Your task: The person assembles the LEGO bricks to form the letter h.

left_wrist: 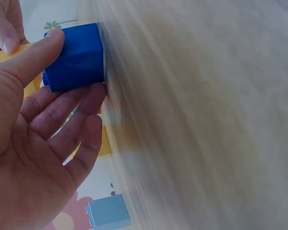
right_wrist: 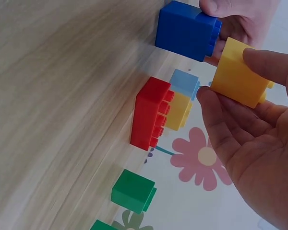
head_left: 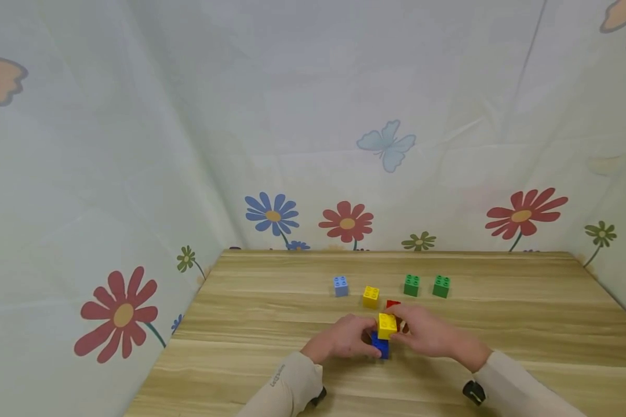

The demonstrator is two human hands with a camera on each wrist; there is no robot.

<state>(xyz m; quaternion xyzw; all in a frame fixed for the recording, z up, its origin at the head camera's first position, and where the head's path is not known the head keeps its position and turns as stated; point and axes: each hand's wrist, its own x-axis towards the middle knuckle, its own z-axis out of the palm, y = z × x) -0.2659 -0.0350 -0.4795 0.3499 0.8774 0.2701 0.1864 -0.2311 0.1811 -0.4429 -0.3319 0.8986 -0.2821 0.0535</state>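
Note:
A dark blue building block (left_wrist: 77, 60) stands on the table, studs up, pinched between the thumb and fingers of my left hand (head_left: 350, 337). My right hand (head_left: 428, 333) grips a yellow block (right_wrist: 237, 74) by its sides, thumb on one face and fingers on another. In the right wrist view the yellow block is just above the blue block's studs, with a small gap between them. Partly behind my right hand in the head view is a red block (right_wrist: 149, 112), longer than the others and standing on the table.
Beyond the hands stand a light blue block (head_left: 341, 286), a second yellow block (head_left: 371, 297) and two green blocks, one left (head_left: 411, 285) and one right (head_left: 441, 286). A flower-printed cloth (head_left: 302, 116) hangs behind the wooden table (head_left: 271, 278) and along its left side.

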